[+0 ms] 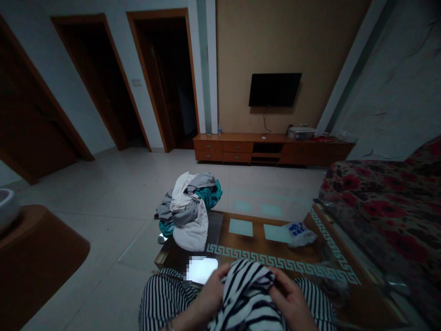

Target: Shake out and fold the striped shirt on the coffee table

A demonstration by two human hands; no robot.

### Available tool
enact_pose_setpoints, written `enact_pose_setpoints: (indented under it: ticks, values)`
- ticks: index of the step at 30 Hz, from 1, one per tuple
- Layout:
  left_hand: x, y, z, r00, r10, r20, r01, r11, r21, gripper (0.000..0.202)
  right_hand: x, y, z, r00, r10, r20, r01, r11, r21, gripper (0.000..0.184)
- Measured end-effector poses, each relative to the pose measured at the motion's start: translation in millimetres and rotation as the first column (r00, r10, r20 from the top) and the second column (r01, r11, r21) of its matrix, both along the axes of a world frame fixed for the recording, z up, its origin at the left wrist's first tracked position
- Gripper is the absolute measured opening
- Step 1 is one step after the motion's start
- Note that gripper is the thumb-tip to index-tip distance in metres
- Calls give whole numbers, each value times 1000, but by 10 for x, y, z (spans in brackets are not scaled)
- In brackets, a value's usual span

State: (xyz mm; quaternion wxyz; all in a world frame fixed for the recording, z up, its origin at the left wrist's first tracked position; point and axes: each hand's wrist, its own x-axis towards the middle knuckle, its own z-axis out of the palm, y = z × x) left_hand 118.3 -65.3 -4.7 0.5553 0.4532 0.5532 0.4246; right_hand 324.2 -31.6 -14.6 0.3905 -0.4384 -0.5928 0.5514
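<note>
A black-and-white striped garment (246, 292) is bunched up at the bottom of the view, over striped trouser legs. My left hand (208, 296) grips its left side with curled fingers. My right hand (291, 301) pinches its right side, fingers closed on the cloth. A pile of white, grey and teal clothes (189, 207) lies on the far left end of the glass-topped coffee table (255, 243) in front of me, beyond both hands.
A bright lit screen (203, 269) lies on the table's near left corner. A white plastic bag (299, 233) sits on the table's right. A floral sofa (386, 202) stands on the right, a wooden TV cabinet (272, 149) and wall television (274, 89) stand ahead, and a wooden seat (37, 257) is at the left.
</note>
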Motion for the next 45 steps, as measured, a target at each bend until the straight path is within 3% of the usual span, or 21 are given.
enact_pose_setpoints:
  ticks: [2, 3, 5, 7, 8, 9, 10, 12, 15, 17, 19, 21, 23, 26, 28, 30, 32, 34, 39, 42, 45]
  values:
    - [-223, 93, 278, 970, 225, 97, -229, 972, 43, 24, 265, 189, 56, 986, -168, 2, 168, 986, -1, 33]
    - [-347, 148, 420, 918, 368, 150, -382, 920, 81, 28, 380, 285, 81, 970, -243, 4, 243, 970, 9, 36]
    - [-591, 269, 649, 733, 633, 248, -679, 703, 213, 40, 537, 466, 101, 942, -336, -10, 336, 940, 60, 42]
    - [-802, 388, 727, 546, 773, 321, -827, 436, 355, 52, 587, 612, 37, 926, -378, -19, 377, 915, 145, 49]
    - [-891, 435, 689, 501, 809, 309, -840, 366, 401, 55, 586, 666, -39, 923, -384, 3, 376, 907, 190, 51]
    - [-969, 469, 599, 492, 831, 261, -832, 360, 423, 56, 578, 704, -149, 923, -383, 45, 364, 902, 232, 52]
    - [-1035, 484, 458, 506, 841, 191, -819, 399, 413, 56, 574, 726, -291, 918, -384, 102, 346, 898, 271, 51]
    - [-1135, 445, 60, 603, 798, 14, -763, 572, 301, 50, 609, 718, -654, 892, -388, 232, 298, 890, 345, 44]
    - [-1211, 232, -646, 813, 544, -208, -541, 838, 77, 39, 821, 607, -1276, 822, -413, 391, 233, 872, 431, 33]
    - [-1236, 60, -1022, 845, 397, -359, -421, 907, 13, 38, 1039, 514, -1638, 767, -432, 475, 204, 866, 457, 30]
    - [-1262, -43, -1229, 769, 407, -492, -409, 906, 111, 38, 1248, 452, -1891, 704, -445, 554, 177, 865, 470, 28]
    - [-1301, -16, -1266, 649, 507, -568, -410, 861, 300, 36, 1382, 451, -2021, 634, -462, 620, 155, 862, 483, 26]
    - [-1353, 150, -1194, 553, 594, -585, -391, 804, 448, 35, 1401, 508, -2061, 582, -479, 658, 146, 857, 495, 26]
    - [-1423, 543, -1077, 511, 636, -578, -387, 771, 506, 49, 1250, 627, -2058, 503, -527, 685, 152, 834, 530, 27]
    - [-1415, 795, -1082, 548, 608, -575, -396, 794, 462, 67, 1114, 683, -2060, 436, -573, 694, 136, 804, 578, 26]
    - [-1318, 980, -1171, 643, 504, -577, -336, 862, 378, 77, 1009, 711, -2059, 377, -605, 701, 105, 780, 617, 23]
    - [-1114, 1083, -1315, 749, 331, -574, -194, 938, 288, 74, 945, 724, -2041, 336, -613, 715, 93, 777, 623, 21]
    - [-810, 1108, -1469, 823, 157, -546, -42, 976, 216, 64, 906, 734, -2003, 296, -607, 737, 96, 787, 610, 21]
    - [72, 984, -1666, 905, -139, -402, 221, 961, 165, 48, 846, 788, -1906, 209, -579, 788, 163, 815, 555, 24]
    - [387, 945, -1672, 906, -172, -387, 264, 944, 199, 45, 834, 818, -1873, 190, -549, 814, 194, 834, 517, 24]
    - [484, 950, -1687, 908, -164, -387, 263, 939, 220, 41, 829, 817, -1840, 178, -512, 841, 214, 854, 475, 23]
